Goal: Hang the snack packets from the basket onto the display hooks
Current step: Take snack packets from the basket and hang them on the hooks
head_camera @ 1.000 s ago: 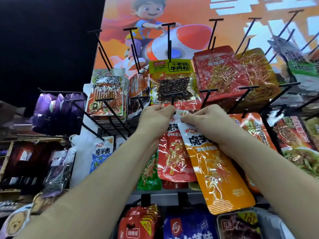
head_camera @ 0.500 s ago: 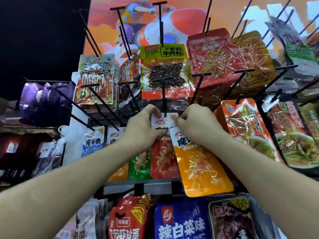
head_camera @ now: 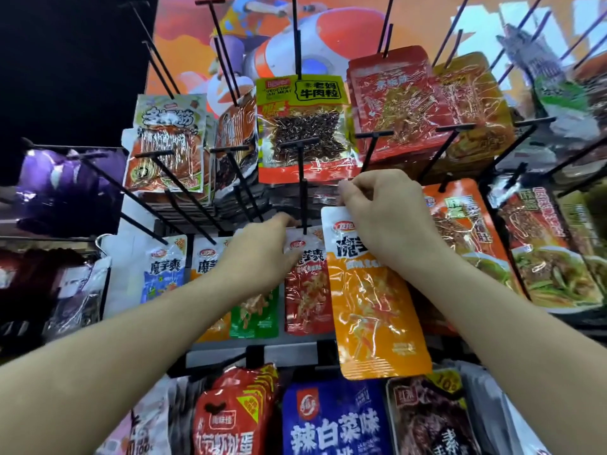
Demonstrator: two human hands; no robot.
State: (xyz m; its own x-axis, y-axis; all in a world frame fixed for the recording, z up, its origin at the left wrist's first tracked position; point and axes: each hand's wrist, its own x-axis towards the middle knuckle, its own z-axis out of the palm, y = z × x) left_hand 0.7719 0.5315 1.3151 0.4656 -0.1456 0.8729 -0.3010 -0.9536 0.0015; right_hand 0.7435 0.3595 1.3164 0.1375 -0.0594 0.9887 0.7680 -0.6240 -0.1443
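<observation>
Orange packet [head_camera: 377,300] is pinched at its top by the right hand [head_camera: 391,224], just right of the black hook [head_camera: 303,178]; whether the red packet [head_camera: 307,290] is gripped by the left hand [head_camera: 259,254] cannot be told. If the hook is missed, the orange packet could be torn or dropped.

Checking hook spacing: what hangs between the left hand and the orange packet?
In the head view, a red packet hangs between the left hand and the orange packet.

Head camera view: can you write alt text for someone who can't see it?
A person's right hand pinches the top of an orange snack packet beside a black hook on a crowded snack rack. The left hand touches a red packet hanging next to it.
</observation>
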